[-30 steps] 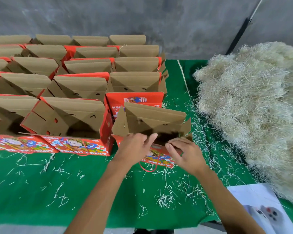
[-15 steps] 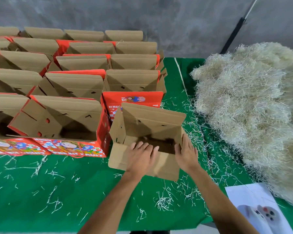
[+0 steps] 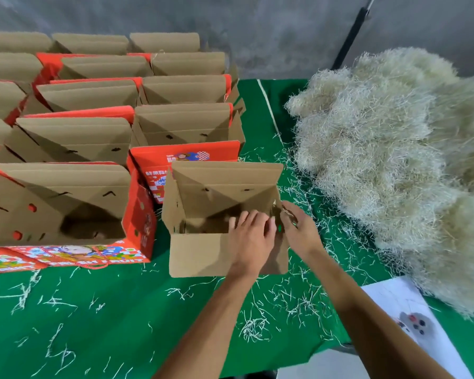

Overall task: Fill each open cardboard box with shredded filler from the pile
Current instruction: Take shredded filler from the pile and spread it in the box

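The pile of shredded filler (image 3: 389, 165) lies along the right side of the desk (image 3: 121, 324), a tall, pale, straw-like heap whose long axis runs from the far edge toward the person. It sits to the right of the near box (image 3: 225, 214) and slightly beyond it, with a strip of green cloth scattered with loose strands between the two.

That box stands open at the front of the desk, its near flap folded down toward the person and its far flap standing up. No filler shows inside it, so by my reading it has yet to be filled.

Both hands are at its right end. The right hand (image 3: 298, 228) is at the right-hand wall, fingers curled around the top corner of the side flap, apparently pinching it. The left hand (image 3: 251, 236) reaches over the folded front flap with fingers spread and fairly straight, resting on or pressing the cardboard just inside the opening; it holds nothing that I can make out.

The right hand is clearly the nearer one to the pile, so the reach for filler would go rightward and a little away from the body, likely with that hand while the left steadies the box.

To the left and behind stand many more open boxes (image 3: 66, 203) in rows, red printed outsides, brown insides, well apart from the pile. A white sheet (image 3: 411, 318) lies at the near right corner.
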A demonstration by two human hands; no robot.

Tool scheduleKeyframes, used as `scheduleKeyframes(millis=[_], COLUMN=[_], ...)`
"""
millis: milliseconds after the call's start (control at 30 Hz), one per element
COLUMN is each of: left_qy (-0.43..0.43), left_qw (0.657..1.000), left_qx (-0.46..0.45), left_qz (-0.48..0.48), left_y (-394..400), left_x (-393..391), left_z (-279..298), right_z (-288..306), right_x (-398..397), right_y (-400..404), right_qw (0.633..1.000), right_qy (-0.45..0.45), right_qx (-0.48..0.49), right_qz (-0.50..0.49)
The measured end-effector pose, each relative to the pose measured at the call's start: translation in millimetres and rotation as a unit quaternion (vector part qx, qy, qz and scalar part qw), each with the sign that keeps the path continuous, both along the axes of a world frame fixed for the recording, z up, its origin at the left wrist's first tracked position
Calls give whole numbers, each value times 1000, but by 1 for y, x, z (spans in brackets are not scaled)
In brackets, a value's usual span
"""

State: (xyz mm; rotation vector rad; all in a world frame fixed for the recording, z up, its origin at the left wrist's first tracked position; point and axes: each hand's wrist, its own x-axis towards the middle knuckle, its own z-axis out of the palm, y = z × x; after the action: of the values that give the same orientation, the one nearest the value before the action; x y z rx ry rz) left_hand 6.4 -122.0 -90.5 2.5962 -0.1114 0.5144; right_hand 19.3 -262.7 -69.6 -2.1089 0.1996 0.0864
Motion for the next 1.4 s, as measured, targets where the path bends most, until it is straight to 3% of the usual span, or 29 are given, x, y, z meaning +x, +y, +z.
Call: scheduleKeyframes(millis=[167, 267, 333, 600, 867, 967, 1000, 1100, 1167, 1267, 1400], left_qy=[26, 20, 59, 204, 220, 289, 328, 433, 452, 450, 394], left_qw=[987, 975, 964, 949, 943, 915, 890, 769, 734, 737, 737], left_qx=[-122, -159, -180, -137, -171, -240, -292, -469, -507, -500, -539], left_qz=[-99, -154, -185, -199, -184, -147, -122, -19, 6, 67, 109], left_y=[-70, -118, -156, -304, -414, -434, -438, -443, -439, -418, -366], left_x=[20, 40, 57, 117, 189, 205, 210, 218, 219, 222, 227], left_z=[42, 61, 65, 35, 42, 33, 30, 30, 31, 34, 51], right_z=[36, 49, 48, 33, 27, 18, 15, 6, 3, 8, 20], right_x=[12, 23, 30, 69, 154, 175, 180, 189, 187, 182, 178], right_y=[-51, -101, -144, -299, -396, -407, -408, -396, -380, -355, -320], right_qw=[997, 990, 989, 980, 947, 964, 973, 988, 993, 991, 965], right_qy=[-71, -124, -123, -77, -61, -34, -23, 27, 32, -14, -109], right_qx=[7, 2, 8, -57, -244, -159, -105, 36, 58, 111, 201], right_qz=[-23, -64, -86, -177, -200, -212, -206, -146, -93, -71, -131])
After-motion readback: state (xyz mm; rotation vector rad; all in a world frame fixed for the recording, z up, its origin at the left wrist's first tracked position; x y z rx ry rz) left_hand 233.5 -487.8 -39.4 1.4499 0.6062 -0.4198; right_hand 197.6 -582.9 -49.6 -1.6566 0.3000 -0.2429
